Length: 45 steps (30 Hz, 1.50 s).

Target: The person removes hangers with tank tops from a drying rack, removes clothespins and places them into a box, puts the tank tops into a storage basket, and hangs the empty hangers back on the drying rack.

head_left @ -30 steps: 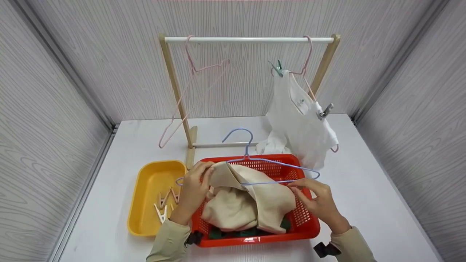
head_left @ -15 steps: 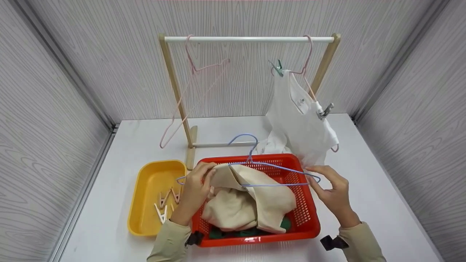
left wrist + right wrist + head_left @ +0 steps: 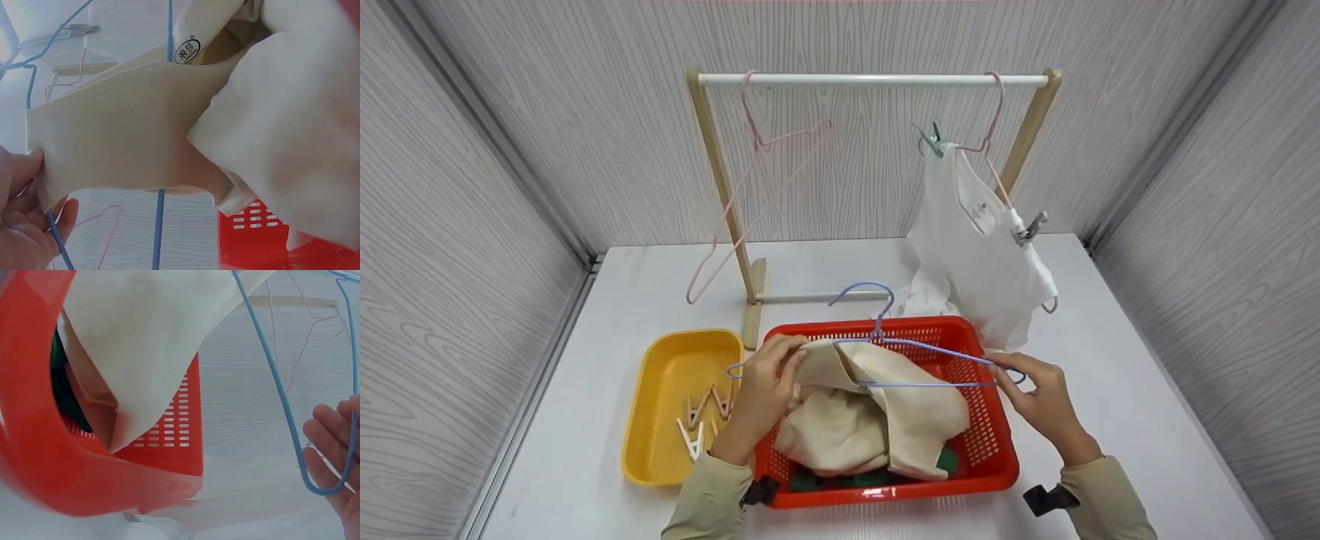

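A beige tank top (image 3: 926, 424) lies partly bunched over the red basket (image 3: 889, 493). One of its wide straps (image 3: 107, 135) is around the left arm of a blue hanger (image 3: 934, 348), whose hook points up and away. My left hand (image 3: 763, 394) pinches the strap against the hanger near its left end. At the other end, my right hand (image 3: 1041, 397) holds the hanger's right corner (image 3: 320, 490) between thumb and fingers, with no fabric there. An oval printed label (image 3: 187, 52) shows inside the neckline. The tank top's lower part is folded out of sight.
A yellow tray (image 3: 649, 420) with several clothespins (image 3: 694, 439) stands left of the basket. Behind is a rack (image 3: 877, 79) bearing a bare pink hanger (image 3: 705, 270) and a white top (image 3: 960, 225) clipped on another. Dark green fabric (image 3: 810, 480) lies beneath the tank top.
My right hand has moved right, off the hanger's bottom bar near the fabric, to its right corner. The hanger's hook has dropped slightly toward me and right. The left hand stays put.
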Available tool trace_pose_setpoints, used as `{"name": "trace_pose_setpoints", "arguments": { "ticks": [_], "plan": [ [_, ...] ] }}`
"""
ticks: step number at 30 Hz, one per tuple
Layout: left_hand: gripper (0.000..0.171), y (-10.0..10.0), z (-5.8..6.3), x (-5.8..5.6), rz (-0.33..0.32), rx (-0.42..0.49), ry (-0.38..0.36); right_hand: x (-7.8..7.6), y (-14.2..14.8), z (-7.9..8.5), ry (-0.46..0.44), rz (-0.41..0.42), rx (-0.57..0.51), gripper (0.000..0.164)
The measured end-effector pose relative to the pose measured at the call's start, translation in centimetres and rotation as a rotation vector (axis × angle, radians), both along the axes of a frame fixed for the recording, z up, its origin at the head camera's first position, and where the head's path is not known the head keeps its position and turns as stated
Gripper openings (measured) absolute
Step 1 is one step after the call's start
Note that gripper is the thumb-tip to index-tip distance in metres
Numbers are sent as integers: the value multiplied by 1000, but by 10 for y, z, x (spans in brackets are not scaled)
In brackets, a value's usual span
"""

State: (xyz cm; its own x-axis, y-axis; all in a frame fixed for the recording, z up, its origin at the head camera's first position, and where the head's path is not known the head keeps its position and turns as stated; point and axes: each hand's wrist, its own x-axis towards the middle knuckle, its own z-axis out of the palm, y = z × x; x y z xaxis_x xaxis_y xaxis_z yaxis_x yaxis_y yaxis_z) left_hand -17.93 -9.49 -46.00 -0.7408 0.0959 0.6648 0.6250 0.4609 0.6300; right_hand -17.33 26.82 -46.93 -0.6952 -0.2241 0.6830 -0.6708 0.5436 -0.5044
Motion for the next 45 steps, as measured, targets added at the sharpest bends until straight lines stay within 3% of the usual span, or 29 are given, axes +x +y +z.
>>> {"name": "trace_pose_setpoints", "arguments": {
  "ticks": [8, 14, 24, 31, 39, 45],
  "plan": [
    [12, 0, 2, 0, 13, -9, 20, 0, 1, -1, -44, 51, -58, 29],
    [11, -2, 4, -1, 46, -57, 30, 3, 6, 1, -23, 26, -62, 31],
    [11, -8, -1, -3, 60, -42, 45, 9, 25, 5, -14, -8, -75, 32],
    [12, -14, -6, -4, 139, -51, -30, 16, 46, 12, -46, -31, -95, 25],
    [10, -20, -9, -4, 200, -71, -133, 21, 61, 18, -5, -57, -120, 23],
    [11, -26, -12, -4, 250, -103, -174, 23, 77, 22, 25, -27, -219, 15]
  ]
}}
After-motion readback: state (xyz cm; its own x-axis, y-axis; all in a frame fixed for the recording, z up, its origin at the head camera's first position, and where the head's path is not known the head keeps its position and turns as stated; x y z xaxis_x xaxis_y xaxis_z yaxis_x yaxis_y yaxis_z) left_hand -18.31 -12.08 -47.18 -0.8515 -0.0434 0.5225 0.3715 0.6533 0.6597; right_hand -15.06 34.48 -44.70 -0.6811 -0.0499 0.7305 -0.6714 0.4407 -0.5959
